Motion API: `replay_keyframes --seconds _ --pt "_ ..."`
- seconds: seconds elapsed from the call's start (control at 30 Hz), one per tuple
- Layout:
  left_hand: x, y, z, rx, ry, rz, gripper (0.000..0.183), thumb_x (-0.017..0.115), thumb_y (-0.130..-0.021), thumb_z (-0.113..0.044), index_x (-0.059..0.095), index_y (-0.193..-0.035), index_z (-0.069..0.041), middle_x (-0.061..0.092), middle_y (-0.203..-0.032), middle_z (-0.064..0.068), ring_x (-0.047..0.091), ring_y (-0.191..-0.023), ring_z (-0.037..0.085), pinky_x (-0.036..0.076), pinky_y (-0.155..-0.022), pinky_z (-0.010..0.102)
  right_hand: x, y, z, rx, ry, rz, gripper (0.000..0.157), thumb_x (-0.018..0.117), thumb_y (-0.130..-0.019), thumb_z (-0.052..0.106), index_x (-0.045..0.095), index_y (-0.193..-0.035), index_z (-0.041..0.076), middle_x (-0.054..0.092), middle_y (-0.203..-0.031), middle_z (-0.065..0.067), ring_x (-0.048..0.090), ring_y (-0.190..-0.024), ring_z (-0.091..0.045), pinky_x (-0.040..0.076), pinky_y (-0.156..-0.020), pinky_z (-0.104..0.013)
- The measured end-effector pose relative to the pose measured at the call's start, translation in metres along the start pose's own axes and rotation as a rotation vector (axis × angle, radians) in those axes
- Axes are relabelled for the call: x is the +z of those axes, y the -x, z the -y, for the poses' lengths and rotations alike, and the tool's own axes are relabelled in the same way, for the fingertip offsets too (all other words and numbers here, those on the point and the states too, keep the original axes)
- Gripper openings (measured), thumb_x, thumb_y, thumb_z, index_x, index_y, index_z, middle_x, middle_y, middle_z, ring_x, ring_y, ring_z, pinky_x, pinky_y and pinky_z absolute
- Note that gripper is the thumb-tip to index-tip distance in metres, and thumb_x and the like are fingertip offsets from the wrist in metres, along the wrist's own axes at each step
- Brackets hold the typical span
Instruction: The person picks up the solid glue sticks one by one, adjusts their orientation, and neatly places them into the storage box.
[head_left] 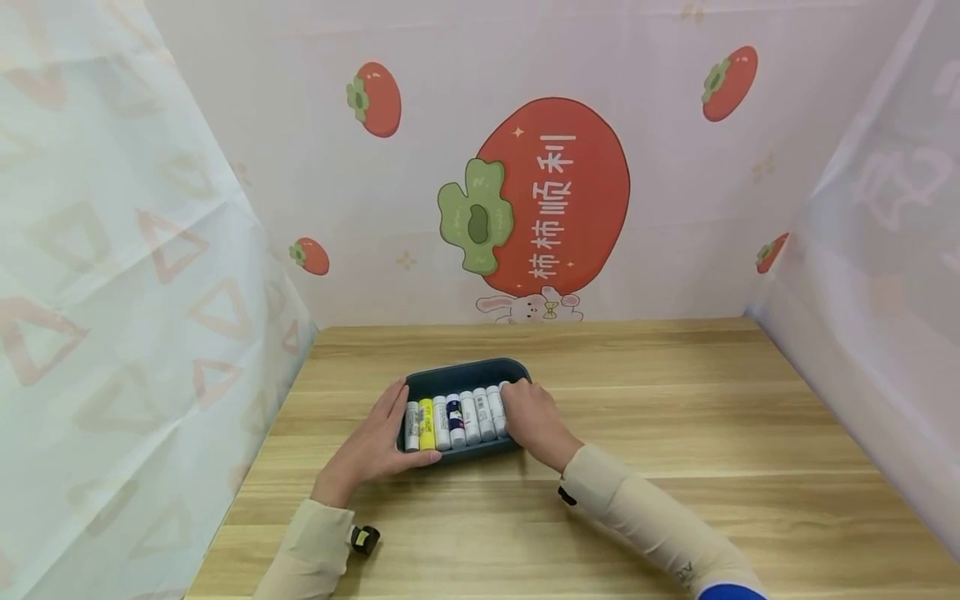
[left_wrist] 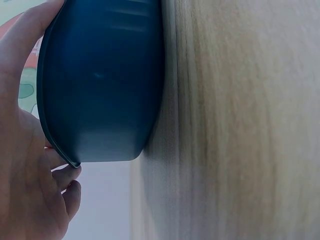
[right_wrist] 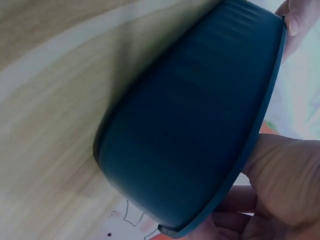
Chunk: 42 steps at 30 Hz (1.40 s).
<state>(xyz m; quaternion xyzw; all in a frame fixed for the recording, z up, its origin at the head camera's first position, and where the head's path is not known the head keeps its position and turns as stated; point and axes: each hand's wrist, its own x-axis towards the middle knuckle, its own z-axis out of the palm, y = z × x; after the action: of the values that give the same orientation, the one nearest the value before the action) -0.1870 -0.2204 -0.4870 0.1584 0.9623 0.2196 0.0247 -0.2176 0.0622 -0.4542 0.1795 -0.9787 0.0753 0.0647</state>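
Observation:
A dark blue-green plastic bin (head_left: pixel 480 452) stands on the table with several capped glue sticks side by side in a row. Most are white, such as one glue stick (head_left: pixel 468 417); one is yellow (head_left: pixel 427 423) and another dark blue and white (head_left: pixel 456 421). My left hand (head_left: pixel 378 437) grips the bin's left end, thumb along the front rim and fingers at the left rim. At the right end, my right hand (head_left: pixel 536 421) reaches over the rim with curled fingers, at the rightmost white glue stick. The bin's wall and the hand hide its fingertips.
The wood-grain table (head_left: pixel 660 500) extends around the bin. Behind it hangs a white cloth (head_left: pixel 660 275) printed with red persimmons, and cloth walls (head_left: pixel 150 333) close off the sides. Both wrists carry small black straps or devices (head_left: pixel 365 539).

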Motion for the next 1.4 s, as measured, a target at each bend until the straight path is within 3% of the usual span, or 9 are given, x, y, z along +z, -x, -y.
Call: replay_keyframes --seconds 0.23,0.5,0.63,0.73,0.87,0.97,1.07,1.2,1.4 --pt "-0.001 0.0 -0.001 0.0 0.002 0.001 0.136 0.071 -0.078 -0.083 0.009 -0.17 -0.003 0.005 -0.18 0.015 0.013 -0.166 0.037 0.029 -0.129 0.06 -0.003 -0.006 0.001 0.001 0.015 0.02 0.023 0.071 -0.093 -0.004 0.064 -0.074 0.007 0.062 -0.068 -0.009 0.046 -0.055 -0.016 0.04 -0.044 -0.03" --pt "0.001 0.001 -0.003 0.006 -0.001 0.004 0.136 0.071 -0.079 -0.083 0.008 -0.17 -0.003 0.005 -0.179 0.016 0.013 -0.166 0.037 0.029 -0.129 0.06 -0.007 -0.008 0.001 0.019 -0.012 0.149 0.016 0.07 -0.095 -0.003 0.069 -0.082 0.006 0.07 -0.081 -0.014 0.055 -0.062 -0.02 0.051 -0.05 -0.036" --pt "0.0 0.0 -0.004 0.005 0.006 0.004 0.137 0.072 -0.078 -0.083 0.008 -0.17 -0.003 0.005 -0.179 0.016 0.013 -0.166 0.037 0.029 -0.13 0.06 -0.01 -0.007 -0.004 0.027 -0.068 0.176 0.011 0.074 -0.092 -0.003 0.068 -0.087 0.005 0.067 -0.082 -0.012 0.056 -0.065 -0.02 0.051 -0.054 -0.034" --pt "-0.001 -0.001 -0.004 0.003 0.001 0.004 0.138 0.072 -0.078 -0.083 0.008 -0.17 -0.003 0.005 -0.179 0.016 0.013 -0.166 0.037 0.029 -0.13 0.059 -0.018 -0.006 -0.009 0.042 -0.149 0.199 0.017 0.081 -0.088 0.002 0.064 -0.086 0.006 0.061 -0.078 -0.007 0.053 -0.065 -0.019 0.047 -0.055 -0.03" --pt "-0.002 -0.002 -0.004 0.0 -0.003 0.007 0.138 0.072 -0.077 -0.084 0.009 -0.17 -0.003 0.006 -0.179 0.016 0.014 -0.166 0.038 0.029 -0.13 0.06 -0.035 0.0 -0.016 0.055 -0.24 0.185 0.025 0.086 -0.087 0.012 0.065 -0.076 0.006 0.055 -0.068 -0.003 0.05 -0.061 -0.017 0.041 -0.054 -0.027" --pt "-0.002 -0.002 -0.004 -0.002 -0.005 0.007 0.139 0.072 -0.076 -0.084 0.01 -0.17 -0.002 0.007 -0.179 0.016 0.015 -0.165 0.038 0.029 -0.13 0.06 -0.044 0.006 -0.025 0.058 -0.271 0.134 0.021 0.085 -0.09 0.017 0.072 -0.079 0.005 0.059 -0.067 -0.002 0.052 -0.06 -0.016 0.042 -0.054 -0.027" --pt "-0.001 -0.002 -0.004 -0.001 -0.017 0.007 0.14 0.072 -0.076 -0.084 0.01 -0.169 -0.002 0.008 -0.179 0.017 0.015 -0.165 0.039 0.029 -0.13 0.06 -0.051 0.013 -0.035 0.077 -0.274 0.089 0.021 0.084 -0.092 0.023 0.078 -0.097 0.003 0.069 -0.08 -0.005 0.06 -0.069 -0.017 0.052 -0.061 -0.029" --pt "-0.001 -0.002 -0.005 0.003 -0.034 0.006 0.139 0.072 -0.076 -0.084 0.01 -0.169 -0.002 0.008 -0.179 0.018 0.015 -0.165 0.039 0.028 -0.13 0.059 -0.053 0.019 -0.053 0.099 -0.255 0.037 0.035 0.081 -0.094 0.026 0.076 -0.118 0.001 0.078 -0.105 -0.013 0.073 -0.09 -0.025 0.064 -0.075 -0.041" --pt "-0.007 -0.001 -0.006 0.009 -0.061 -0.017 0.133 0.069 -0.08 -0.082 0.014 -0.168 0.001 0.011 -0.178 0.019 0.016 -0.165 0.04 0.027 -0.13 0.06 -0.045 0.026 -0.081 0.108 -0.256 -0.001 0.047 0.078 -0.096 0.026 0.069 -0.132 -0.004 0.073 -0.13 -0.023 0.072 -0.117 -0.038 0.062 -0.095 -0.054"
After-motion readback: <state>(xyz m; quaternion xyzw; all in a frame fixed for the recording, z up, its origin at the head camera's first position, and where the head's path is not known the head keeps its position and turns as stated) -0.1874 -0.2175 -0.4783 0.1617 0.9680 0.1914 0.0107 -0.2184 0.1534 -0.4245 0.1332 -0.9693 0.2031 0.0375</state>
